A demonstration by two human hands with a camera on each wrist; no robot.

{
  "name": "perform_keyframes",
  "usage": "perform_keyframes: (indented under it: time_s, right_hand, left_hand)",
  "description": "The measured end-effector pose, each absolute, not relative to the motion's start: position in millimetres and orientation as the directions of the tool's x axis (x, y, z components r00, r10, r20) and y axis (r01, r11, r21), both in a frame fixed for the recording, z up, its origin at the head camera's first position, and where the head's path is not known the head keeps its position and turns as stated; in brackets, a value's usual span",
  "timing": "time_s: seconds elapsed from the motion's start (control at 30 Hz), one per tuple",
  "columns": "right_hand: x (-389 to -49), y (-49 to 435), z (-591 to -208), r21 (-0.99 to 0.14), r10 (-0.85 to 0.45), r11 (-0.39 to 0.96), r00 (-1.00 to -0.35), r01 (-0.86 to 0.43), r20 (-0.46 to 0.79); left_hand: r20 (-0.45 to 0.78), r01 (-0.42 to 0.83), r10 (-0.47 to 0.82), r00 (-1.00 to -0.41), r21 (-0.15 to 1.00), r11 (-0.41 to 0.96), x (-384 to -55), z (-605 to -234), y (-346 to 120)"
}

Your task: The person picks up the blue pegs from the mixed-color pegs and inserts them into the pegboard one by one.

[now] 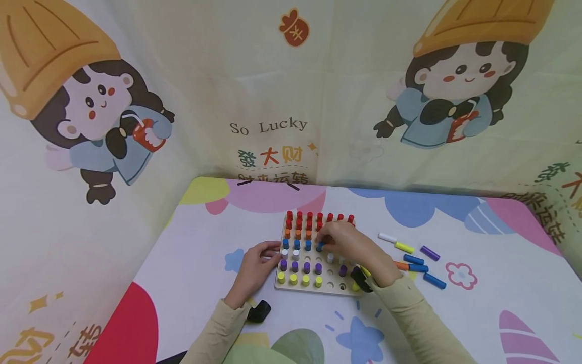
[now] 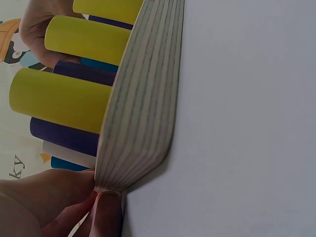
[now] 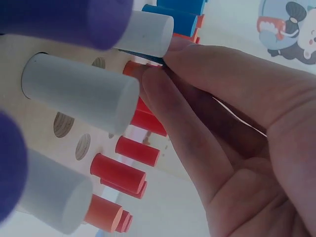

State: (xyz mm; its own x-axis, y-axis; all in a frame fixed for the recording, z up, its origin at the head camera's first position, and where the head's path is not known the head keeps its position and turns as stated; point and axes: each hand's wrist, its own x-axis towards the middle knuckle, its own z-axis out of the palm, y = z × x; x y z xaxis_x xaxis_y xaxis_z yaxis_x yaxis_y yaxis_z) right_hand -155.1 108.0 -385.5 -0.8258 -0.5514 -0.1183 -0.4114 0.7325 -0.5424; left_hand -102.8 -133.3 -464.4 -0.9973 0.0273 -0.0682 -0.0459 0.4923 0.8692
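Note:
A wooden peg board (image 1: 325, 289) holds rows of red, orange, blue, white, purple and yellow pegs. My left hand (image 1: 254, 268) holds the board's left edge; in the left wrist view its thumb (image 2: 54, 190) lies on top and a fingertip against the side. Over the blue row, my right hand (image 1: 352, 245) pinches a blue peg (image 1: 320, 246) between thumb and fingers. The right wrist view shows that peg mostly hidden behind a white peg (image 3: 148, 34) and the fingertips. Whether it is fully seated cannot be seen.
Loose pegs lie right of the board: a white peg (image 1: 387, 237), a yellow peg (image 1: 403, 247), a purple peg (image 1: 430, 253), an orange peg (image 1: 401, 265) and several blue ones (image 1: 434, 280). Bare holes (image 3: 64, 123) show among the standing pegs. A printed cloth wall (image 1: 254, 65) rises behind the table.

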Motion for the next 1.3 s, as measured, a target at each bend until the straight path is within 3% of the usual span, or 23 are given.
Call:
perform_keyframes:
  time_s: [0.63,1.3]
  right_hand:
    - [-149,129,-377,-0.501,-0.567,0.73,-0.821,-0.465,-0.064]
    - [-132,163,-378,-0.489,-0.514,0.765,-0.855,-0.419,-0.071]
  left_hand:
    - [-0.065,-0.043,0.027,-0.997,0.864,0.502,-104,-466,-133]
    - [-0.067,-0.044,0.028,-0.997,0.864,0.502,-103,-467,-132]
